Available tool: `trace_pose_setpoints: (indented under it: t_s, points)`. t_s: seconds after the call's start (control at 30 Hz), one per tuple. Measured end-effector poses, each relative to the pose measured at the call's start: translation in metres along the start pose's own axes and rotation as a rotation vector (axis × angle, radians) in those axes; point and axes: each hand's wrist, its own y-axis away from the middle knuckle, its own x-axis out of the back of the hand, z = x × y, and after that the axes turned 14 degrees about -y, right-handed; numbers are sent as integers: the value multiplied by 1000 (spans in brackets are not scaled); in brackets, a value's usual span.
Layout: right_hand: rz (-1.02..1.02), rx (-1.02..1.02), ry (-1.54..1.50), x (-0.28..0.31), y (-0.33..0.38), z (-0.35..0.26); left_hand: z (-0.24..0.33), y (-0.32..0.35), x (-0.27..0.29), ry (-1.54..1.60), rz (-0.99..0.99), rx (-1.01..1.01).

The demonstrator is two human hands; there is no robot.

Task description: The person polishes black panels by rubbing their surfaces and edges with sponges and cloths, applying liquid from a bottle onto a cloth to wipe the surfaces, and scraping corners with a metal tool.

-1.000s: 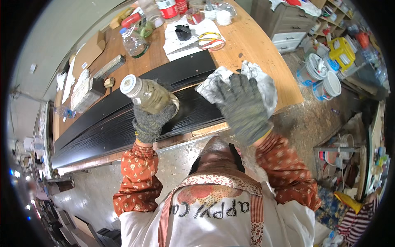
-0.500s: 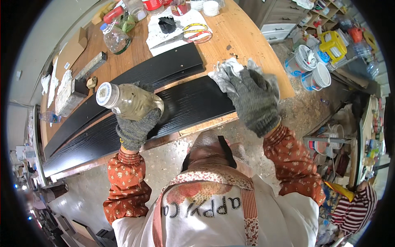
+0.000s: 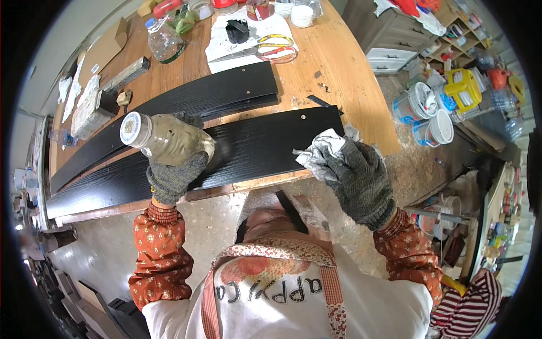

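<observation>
My left hand (image 3: 176, 176), in a dark grey knit glove, is wrapped round a clear plastic bottle (image 3: 178, 138). The bottle has a white cap, cloudy yellowish contents and lies tilted over the boards. In my gloved right hand (image 3: 361, 183) is a crumpled white cloth (image 3: 323, 151), bunched against the near right end of a black board (image 3: 265, 144). That long board shows wood grain and a small hole near its right end. Behind it lies a second, curved black board (image 3: 209, 93) with small holes in it.
Scissors (image 3: 262, 51) with yellow and red handles rest on white paper beside a black crumpled piece (image 3: 237, 31). A clear bottle (image 3: 165, 42) stands at the back left, near stone-like blocks (image 3: 93, 113). Buckets (image 3: 435, 129) are on the floor at right.
My right hand and the cloth have moved nearer to me, from the top of the board's right end to its front edge. My left hand still holds the bottle.
</observation>
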Motion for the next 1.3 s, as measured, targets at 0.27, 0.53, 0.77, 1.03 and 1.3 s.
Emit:
trace_pose_setpoints:
  t_s: [0.27, 0.53, 0.77, 1.03, 1.3]
  points:
    - [-62, 98, 128, -11, -83, 60, -1, -3, 13, 408, -147, 425]
    - [-78, 83, -10, -10, -94, 66, -9, 14, 12, -133, -215, 141]
    - [-405, -346, -293, 19, -117, 93, 5, -3, 20, 478, -152, 502]
    - [-2, 207, 75, -24, -101, 95, 3, -4, 17, 518, -163, 540]
    - [-24, -76, 72, -1, -8, 3, -13, 7, -2, 140, -23, 158]
